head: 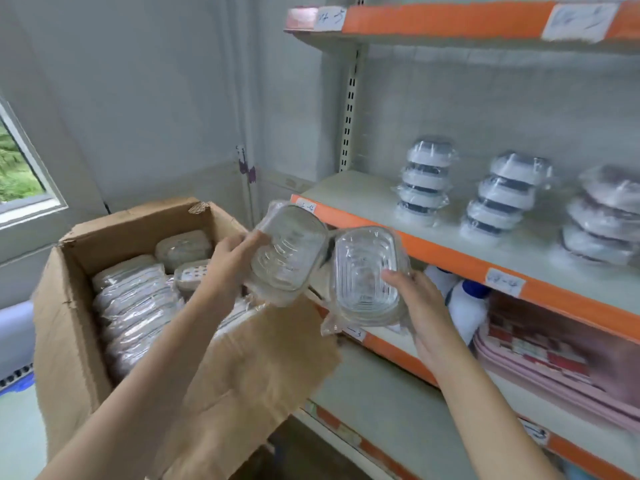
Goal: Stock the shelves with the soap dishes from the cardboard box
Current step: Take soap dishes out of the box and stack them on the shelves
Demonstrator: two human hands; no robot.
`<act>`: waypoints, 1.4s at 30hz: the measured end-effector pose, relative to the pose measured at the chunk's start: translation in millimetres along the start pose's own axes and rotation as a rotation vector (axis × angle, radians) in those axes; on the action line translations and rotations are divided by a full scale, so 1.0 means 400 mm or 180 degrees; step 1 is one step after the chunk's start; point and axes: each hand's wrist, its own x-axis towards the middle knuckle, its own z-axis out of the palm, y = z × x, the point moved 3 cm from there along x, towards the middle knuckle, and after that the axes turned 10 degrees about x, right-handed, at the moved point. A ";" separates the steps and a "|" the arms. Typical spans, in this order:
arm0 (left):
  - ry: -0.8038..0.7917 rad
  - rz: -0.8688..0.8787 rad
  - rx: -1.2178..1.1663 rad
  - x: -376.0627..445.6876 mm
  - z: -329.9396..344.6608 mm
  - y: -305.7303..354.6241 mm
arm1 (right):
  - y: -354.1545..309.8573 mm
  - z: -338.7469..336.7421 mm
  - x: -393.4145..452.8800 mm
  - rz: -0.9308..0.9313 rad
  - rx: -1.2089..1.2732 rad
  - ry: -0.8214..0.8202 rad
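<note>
My left hand [230, 258] grips a clear plastic-wrapped soap dish [289, 251] above the open cardboard box [74, 306]. My right hand [414, 303] holds a second clear wrapped soap dish [363, 275] right beside the first, in front of the shelf's orange edge [433, 252]. Both dishes are tilted with their ribbed bottoms toward me. The box holds several more wrapped dishes [138, 299], packed on edge. On the middle shelf [363, 199] stand three stacks of wrapped dishes [424, 180], [502, 195], [606, 216].
An upper shelf [450, 19] with paper labels hangs overhead. The lower shelf holds white bottles with blue caps [464, 303] and pink flat packs [554, 362]. The box's front flap [249, 368] hangs toward me. A window [20, 168] is at the left wall.
</note>
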 end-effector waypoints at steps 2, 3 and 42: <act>-0.0361 -0.0278 -0.0482 -0.067 0.088 0.005 | -0.012 -0.082 -0.060 0.0063 0.0318 0.0061; -0.0530 -0.0435 -0.0660 -0.102 0.134 0.005 | -0.017 -0.127 -0.089 0.0079 0.0466 0.0125; -0.4431 -0.0754 -0.0777 -0.703 1.935 0.270 | -0.341 -1.701 -0.507 -0.0619 0.0685 0.3361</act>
